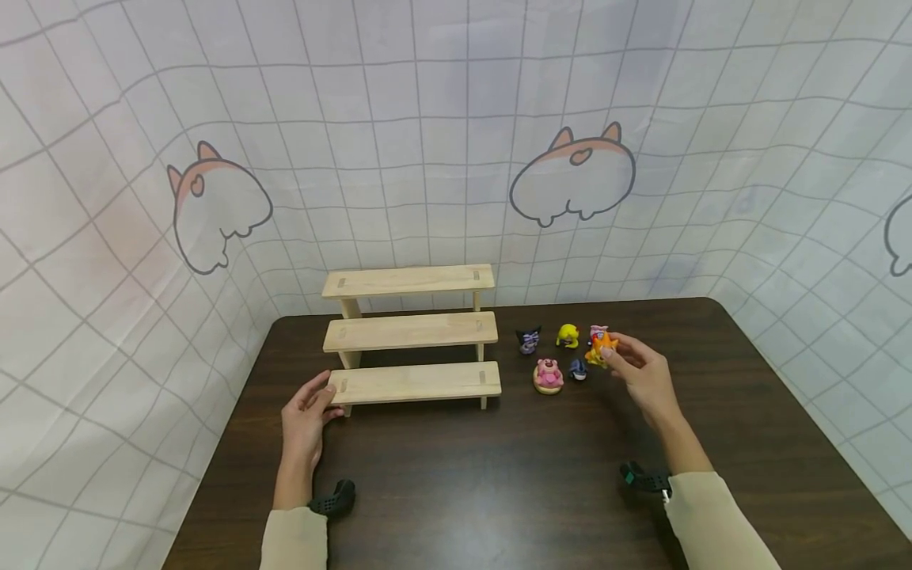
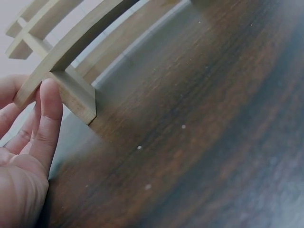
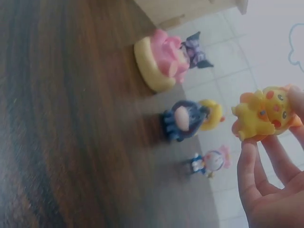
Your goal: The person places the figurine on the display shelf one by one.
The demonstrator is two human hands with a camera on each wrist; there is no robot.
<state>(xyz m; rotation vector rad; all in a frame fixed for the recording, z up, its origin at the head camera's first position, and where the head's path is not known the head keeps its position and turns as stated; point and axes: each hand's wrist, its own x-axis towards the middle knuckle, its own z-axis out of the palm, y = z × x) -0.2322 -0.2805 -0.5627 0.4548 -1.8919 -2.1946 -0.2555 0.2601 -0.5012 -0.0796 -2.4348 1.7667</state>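
My right hand [image 1: 644, 372] pinches the orange figurine [image 3: 263, 114], lifted clear of the bench [image 1: 499, 475] beside four other toys; my left hand [image 1: 306, 419], fingers straight, steadies the lowest step of the wooden riser [image 1: 413, 381]. I judge a carry leftward to a step comes next. The figurine's base is hidden.

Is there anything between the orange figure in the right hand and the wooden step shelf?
Yes. The right hand pinches the orange figure above the table. The pink figure, blue figure, yellow figure and black figure stand between it and the step shelf.
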